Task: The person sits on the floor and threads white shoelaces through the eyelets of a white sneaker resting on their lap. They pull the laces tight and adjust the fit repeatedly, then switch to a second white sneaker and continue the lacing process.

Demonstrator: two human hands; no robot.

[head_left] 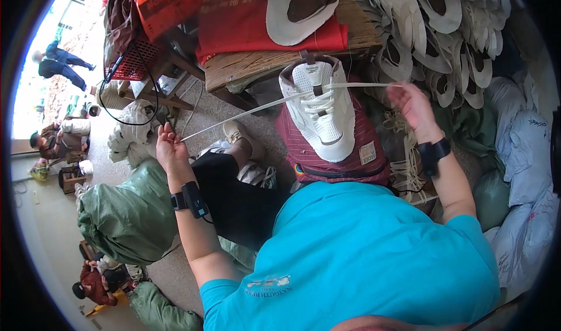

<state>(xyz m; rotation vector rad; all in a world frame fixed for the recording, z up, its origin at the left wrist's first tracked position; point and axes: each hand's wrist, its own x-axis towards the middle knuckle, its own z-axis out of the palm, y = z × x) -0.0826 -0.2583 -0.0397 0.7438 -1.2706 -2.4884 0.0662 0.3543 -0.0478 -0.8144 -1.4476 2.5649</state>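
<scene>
A white shoe upper [340, 139] rests on a maroon striped cloth [292, 126] over my lap, its toe pointing toward me and its tongue standing up. A white shoelace [362, 85] is threaded through its eyelets. Both lace ends stretch out sideways, nearly straight. On the left, my left hand [172, 150] pinches one end, well away from the shoe. My right hand [414, 110] grips the other end, nearer the shoe; its fingertips are slightly blurred. Each wrist wears a black strapped device.
Ahead stands a worn wooden table [251, 71] with red cloth [234, 27] and another white upper [280, 15]. Many pale uppers [403, 15] crowd the far right. White sacks [526, 156] line the right side; a green sack [128, 208] sits left. Several people are farther left.
</scene>
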